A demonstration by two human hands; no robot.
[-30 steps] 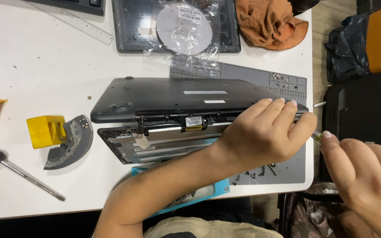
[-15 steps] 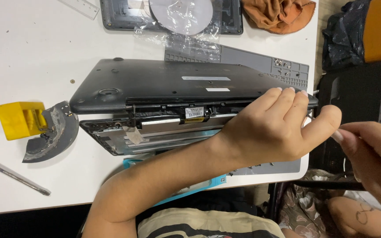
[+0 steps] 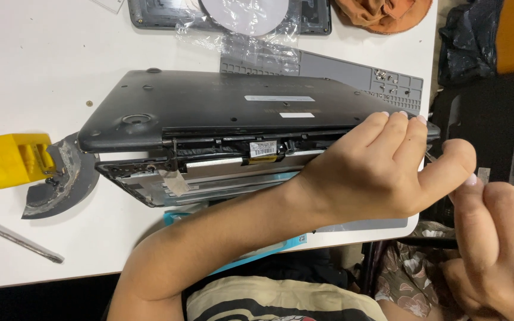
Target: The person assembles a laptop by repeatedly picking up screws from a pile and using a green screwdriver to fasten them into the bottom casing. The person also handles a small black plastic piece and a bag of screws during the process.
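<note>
A dark grey laptop (image 3: pixel 227 107) lies upside down on the white table (image 3: pixel 43 71), its bottom cover lifted off the chassis so the hinge edge gapes toward me. My left hand (image 3: pixel 376 172) grips the laptop's right end, fingers over the top cover and thumb stretched out to the right. My right hand (image 3: pixel 495 249) is at the lower right, off the table's edge, with its fingers pinched on a thin metal tool (image 3: pixel 483 175) whose tip stands just beside my left thumb.
A yellow block (image 3: pixel 13 159) and a curved grey piece (image 3: pixel 60 184) lie left of the laptop, with a metal rod (image 3: pixel 13 238) near the front edge. Behind are a grey screw mat (image 3: pixel 352 68), a tray with plastic wrap (image 3: pixel 239 15), an orange cloth (image 3: pixel 388 9) and dark bags (image 3: pixel 483 41).
My left thumb has swung out to the right off the laptop's end. My right hand has risen with the tool toward that thumb. The view has shifted closer.
</note>
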